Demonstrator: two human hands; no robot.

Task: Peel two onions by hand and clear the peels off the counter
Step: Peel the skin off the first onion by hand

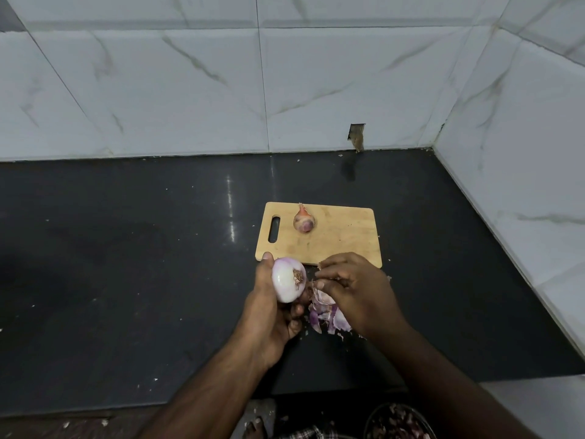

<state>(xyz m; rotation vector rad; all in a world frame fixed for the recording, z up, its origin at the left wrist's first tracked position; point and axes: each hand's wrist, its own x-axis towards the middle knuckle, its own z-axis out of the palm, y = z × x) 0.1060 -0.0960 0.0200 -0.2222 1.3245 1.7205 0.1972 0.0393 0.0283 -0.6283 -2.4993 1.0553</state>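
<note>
Pale peeled onion gripped in left hand; right hand pinches peels beside it.

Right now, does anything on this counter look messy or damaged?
Yes. Purple onion peels lie loose on the dark counter under the right hand, with small flakes scattered around. The wall tile behind the cutting board has a broken notch at its base.

Bin cut off by the bottom edge — contents blurred; peel pile partly hidden under right hand.
</note>
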